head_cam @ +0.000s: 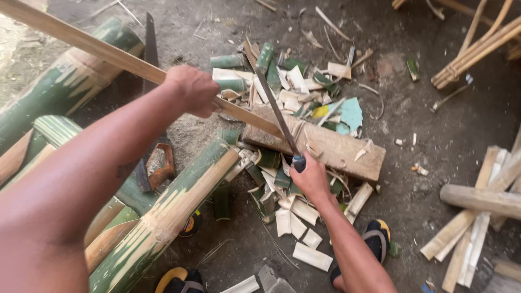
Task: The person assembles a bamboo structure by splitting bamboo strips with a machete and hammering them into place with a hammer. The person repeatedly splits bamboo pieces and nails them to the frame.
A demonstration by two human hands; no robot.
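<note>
From the head camera, the left hand (191,90) is closed in a full fist around a long, pale bamboo slat (97,50), whose far end rests on a rough wooden block (325,145). The right hand (310,178) grips the dark handle of a long, narrow blade (275,107) laid across the slat above the block. Green-skinned offcuts (282,81) and pale chips litter the dirt floor; a handsaw (154,157) lies beside thick striped bamboo poles (163,217).
</note>
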